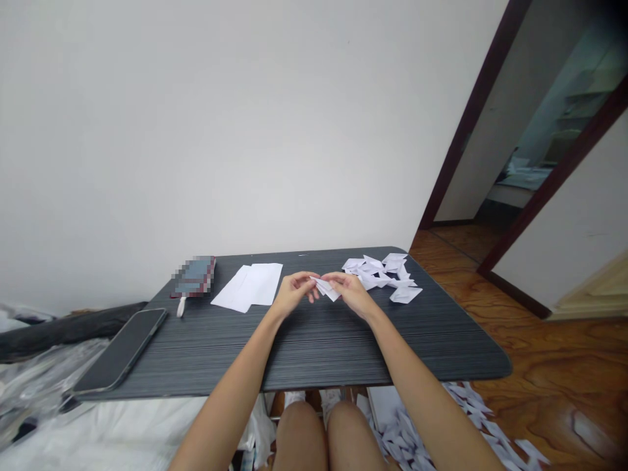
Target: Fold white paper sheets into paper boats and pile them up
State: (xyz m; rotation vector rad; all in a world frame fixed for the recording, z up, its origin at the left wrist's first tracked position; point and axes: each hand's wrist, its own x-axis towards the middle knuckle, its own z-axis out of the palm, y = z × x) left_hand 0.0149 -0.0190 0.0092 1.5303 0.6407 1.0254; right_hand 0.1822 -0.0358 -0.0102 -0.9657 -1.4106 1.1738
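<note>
Between my two hands, a little above the dark table (324, 356), is a small folded piece of white paper (328, 288). My left hand (296, 290) pinches its left end between thumb and fingers. At the other end, my right hand (349, 292) grips it with the thumb in front. Just beyond my right hand lies a pile of folded white paper pieces (377, 271). Flat sheets of white paper (255, 284), partly overlapping, rest to the left of my left hand.
On the table's left edge lies a phone (122, 350); a blurred-out dark item (195, 276) with a white strap sits farther back. More folded papers (475, 412) are scattered on the floor at right. A white wall (245, 131) stands behind the table.
</note>
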